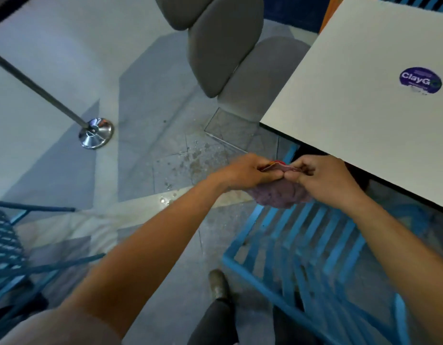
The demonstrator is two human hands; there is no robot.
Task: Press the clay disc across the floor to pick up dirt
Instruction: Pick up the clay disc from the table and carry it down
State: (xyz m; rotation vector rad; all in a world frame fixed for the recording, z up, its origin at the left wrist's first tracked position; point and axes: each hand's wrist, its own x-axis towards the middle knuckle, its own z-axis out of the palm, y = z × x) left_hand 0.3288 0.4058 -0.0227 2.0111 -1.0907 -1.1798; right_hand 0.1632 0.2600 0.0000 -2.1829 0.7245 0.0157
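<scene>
A flat purple clay disc [280, 195] hangs in the air between my two hands, above the blue slatted chair seat. My left hand [247, 171] pinches its upper edge from the left, and my right hand [322, 174] pinches the same edge from the right, thumbs nearly touching. A small red and pink bit [277, 165] shows between my fingers; I cannot tell what it is. Dirt specks and crumbs [190, 160] lie scattered on the grey floor tiles just left of my left hand.
A white table [359, 108] with a round purple sticker [420, 79] fills the upper right. Grey padded chairs [223, 46] stand behind the dirt. A chrome post base [96, 133] is on the left. A blue slatted chair [310, 245] is under my hands, my shoe [218, 282] below.
</scene>
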